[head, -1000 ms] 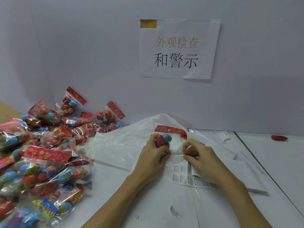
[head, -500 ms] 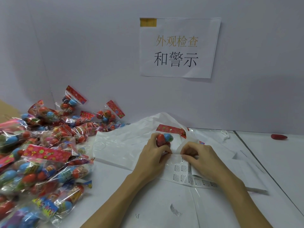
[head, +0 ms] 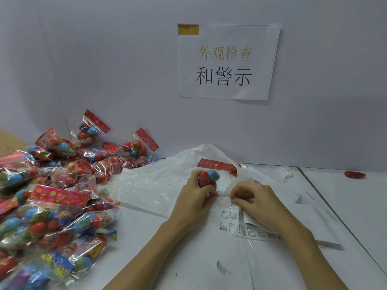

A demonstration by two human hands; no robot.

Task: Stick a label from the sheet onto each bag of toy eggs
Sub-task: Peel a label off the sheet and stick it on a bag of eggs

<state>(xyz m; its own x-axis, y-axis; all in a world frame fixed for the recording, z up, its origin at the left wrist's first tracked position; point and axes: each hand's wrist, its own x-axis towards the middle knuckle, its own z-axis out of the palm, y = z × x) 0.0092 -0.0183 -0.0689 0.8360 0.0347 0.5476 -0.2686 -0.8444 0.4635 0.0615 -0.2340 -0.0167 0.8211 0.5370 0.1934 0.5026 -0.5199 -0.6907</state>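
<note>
Left hand (head: pixel 193 197): fingers curled round a clear cellophane bag of red and blue toy eggs (head: pixel 207 178), pinning it down on the crumpled white plastic sheeting (head: pixel 150 185). The bag's red flowered header card (head: pixel 215 164) points away toward the wall.

Right hand (head: pixel 254 203): thumb and forefinger pinched together at the upper edge of the white sheet of small printed warning labels (head: pixel 230 221), just beside the bag. It looks to be peeling one label; whether a label is already free cannot be told, as the fingertips cover it.

Label sheet: lies flat under and in front of the right hand, several rows of labels remaining.

Progress, judged: label not yet on the held bag. Large heap of similar clear bags of coloured eggs (head: pixel 52 197) to the left; no labels can be made out on them, so done versus pending is unknown. Task appears far from finished.

Edges and room:
- Grey-white wall close behind, carrying a white paper notice with Chinese characters (head: pixel 228 61).
- Heap crowds the left side, near the left forearm.
- White tabletop (head: pixel 345 201) to the right, crossed by a dark seam, with a small red object (head: pixel 355 174) well apart at the back.
- A loose curled label scrap (head: pixel 223 267) lies near the front, between the forearms.
</note>
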